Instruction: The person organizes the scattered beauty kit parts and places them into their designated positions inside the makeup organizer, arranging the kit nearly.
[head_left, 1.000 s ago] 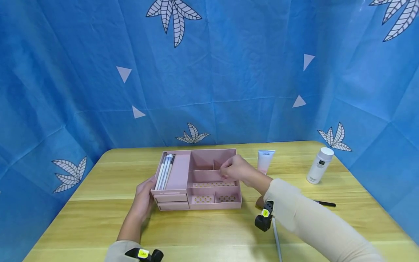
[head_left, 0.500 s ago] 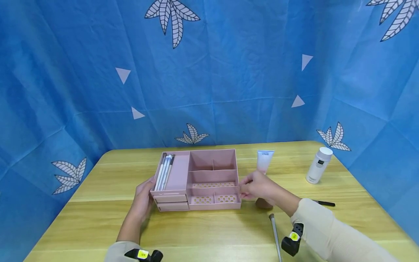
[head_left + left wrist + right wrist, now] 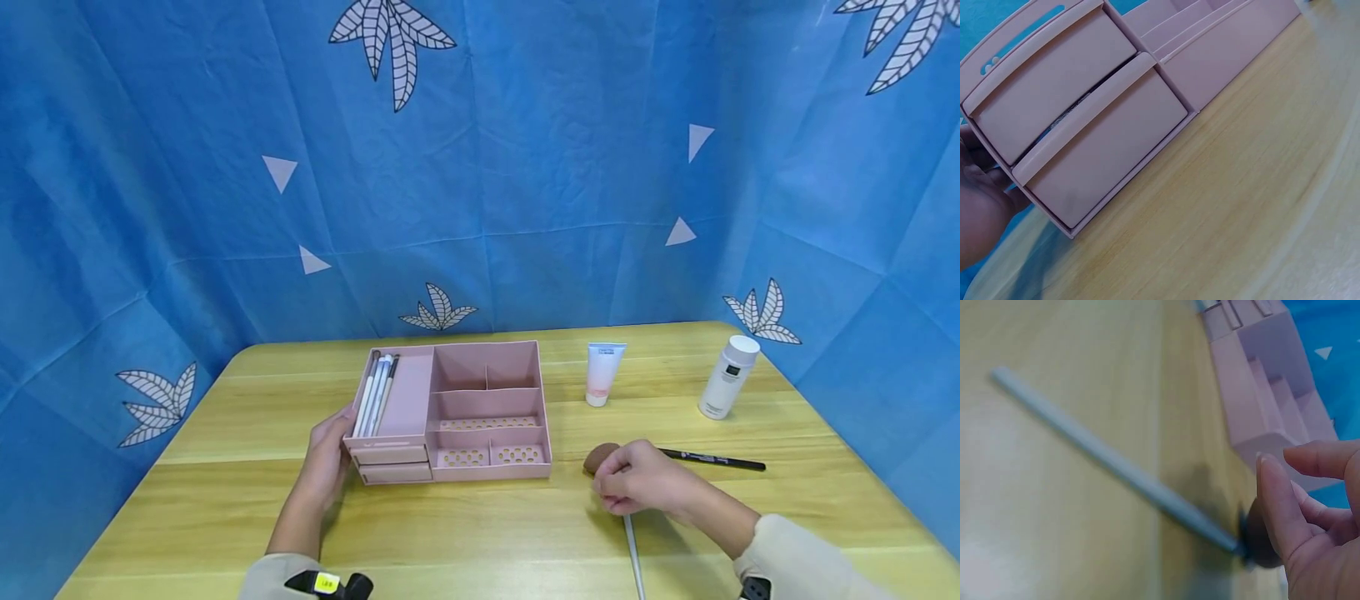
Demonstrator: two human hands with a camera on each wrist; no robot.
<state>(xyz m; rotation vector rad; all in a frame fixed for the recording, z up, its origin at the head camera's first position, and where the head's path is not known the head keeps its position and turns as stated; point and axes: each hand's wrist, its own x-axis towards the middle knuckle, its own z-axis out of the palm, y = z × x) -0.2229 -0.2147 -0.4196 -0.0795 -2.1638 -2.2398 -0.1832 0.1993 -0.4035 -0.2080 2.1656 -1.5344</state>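
Observation:
My left hand (image 3: 330,454) rests against the left side of a pink desktop organizer (image 3: 407,400); in the left wrist view its fingers (image 3: 997,178) lie along that side wall. Several slim brushes (image 3: 381,392) lie lengthwise on the organizer's left top. Over the table, to the right of the organizer, my right hand (image 3: 645,481) hovers with nothing between thumb and forefinger. Below it lies a makeup brush (image 3: 634,557) with a pale grey handle (image 3: 1097,453); the hand hides its head in the head view. A brown rounded thing (image 3: 601,457), like a makeup sponge, sits by the fingertips.
A black pencil (image 3: 712,459) lies just beyond the right hand. Farther back stand a white-and-pink tube (image 3: 603,371) and a white bottle (image 3: 729,379). The wooden table (image 3: 465,533) ends at a blue curtain (image 3: 375,192).
My right hand has moved from over the organizer's right compartments, past its right edge, to the right and nearer, above the grey brush. The left hand has stayed on the organizer.

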